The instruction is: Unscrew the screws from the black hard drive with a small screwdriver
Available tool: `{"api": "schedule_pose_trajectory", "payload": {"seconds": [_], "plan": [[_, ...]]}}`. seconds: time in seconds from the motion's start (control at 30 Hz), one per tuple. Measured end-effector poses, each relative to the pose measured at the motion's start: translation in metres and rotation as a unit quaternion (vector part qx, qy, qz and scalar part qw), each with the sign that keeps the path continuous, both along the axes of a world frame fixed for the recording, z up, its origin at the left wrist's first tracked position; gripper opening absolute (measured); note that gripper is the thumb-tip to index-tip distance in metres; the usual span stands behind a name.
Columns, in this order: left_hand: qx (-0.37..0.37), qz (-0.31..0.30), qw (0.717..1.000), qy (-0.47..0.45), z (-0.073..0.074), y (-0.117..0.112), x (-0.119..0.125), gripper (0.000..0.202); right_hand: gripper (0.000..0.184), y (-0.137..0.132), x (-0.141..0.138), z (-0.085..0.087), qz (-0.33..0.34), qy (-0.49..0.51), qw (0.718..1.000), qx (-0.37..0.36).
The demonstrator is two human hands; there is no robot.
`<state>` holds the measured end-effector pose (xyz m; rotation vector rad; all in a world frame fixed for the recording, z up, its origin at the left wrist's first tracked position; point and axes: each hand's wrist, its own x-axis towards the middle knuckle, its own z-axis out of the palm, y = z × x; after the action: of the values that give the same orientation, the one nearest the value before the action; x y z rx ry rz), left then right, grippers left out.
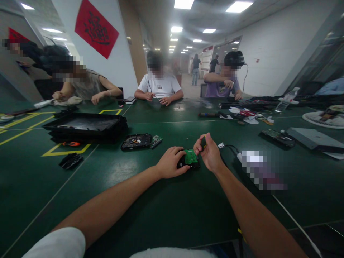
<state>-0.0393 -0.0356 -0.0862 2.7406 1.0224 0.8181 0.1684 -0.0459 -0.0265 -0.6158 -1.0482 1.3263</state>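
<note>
Pins a hard drive (190,158), green circuit board up, flat to the dark green table (161,215) with the left hand (170,164), fingers curled shut over the drive's left edge. Pinches a small tool (203,143) in the right hand (210,153), thumb and forefinger closed on it, just above the drive's right corner; kind of tool not clear. Beyond and left of the drive: an opened second drive (135,141), a loose green board (156,141) touching it, and a black tray (86,127) farther left.

Bright ceiling panels; warped, soft edges
</note>
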Motion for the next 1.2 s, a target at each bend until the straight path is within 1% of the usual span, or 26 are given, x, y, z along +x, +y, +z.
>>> {"api": "schedule_pose_trajectory", "payload": {"seconds": [0.13, 0.33, 0.43, 0.67, 0.93, 1.0, 1.13, 1.2], "plan": [[-0.002, 0.005, 1.000, 0.007, 0.0005, -0.0006, -0.0004, 0.062, 0.036, -0.0012, 0.0009, 0.0021, 0.009, 0.003, 1.000, 0.012], [-0.002, 0.001, 1.000, 0.005, 0.0011, 0.0001, -0.0002, 0.063, 0.046, -0.0038, -0.0001, 0.0045, -0.002, -0.020, 1.000, -0.004], [0.002, 0.003, 1.000, 0.007, 0.0001, 0.0008, -0.0001, 0.063, 0.045, -0.0050, -0.0007, 0.0043, -0.015, -0.025, 1.000, -0.012], [0.008, 0.002, 1.000, 0.004, 0.0000, 0.0001, 0.0003, 0.061, 0.034, -0.0045, -0.0019, 0.0024, -0.027, -0.027, 0.999, 0.010], [0.010, 0.000, 1.000, -0.002, -0.0013, 0.0009, 0.0001, 0.061, 0.027, -0.0030, 0.0001, 0.0024, -0.027, -0.010, 0.999, 0.019], [0.009, 0.001, 1.000, -0.001, -0.0017, 0.0012, -0.0001, 0.061, 0.028, -0.0029, 0.0011, 0.0024, -0.014, -0.017, 1.000, 0.017], [0.004, 0.000, 1.000, 0.002, -0.0022, 0.0012, -0.0005, 0.062, 0.035, -0.0032, 0.0019, 0.0033, 0.001, -0.031, 0.999, 0.022], [0.004, 0.000, 1.000, 0.004, -0.0023, 0.0011, -0.0007, 0.062, 0.032, -0.0035, 0.0019, 0.0040, -0.002, -0.033, 0.999, 0.027]]}}
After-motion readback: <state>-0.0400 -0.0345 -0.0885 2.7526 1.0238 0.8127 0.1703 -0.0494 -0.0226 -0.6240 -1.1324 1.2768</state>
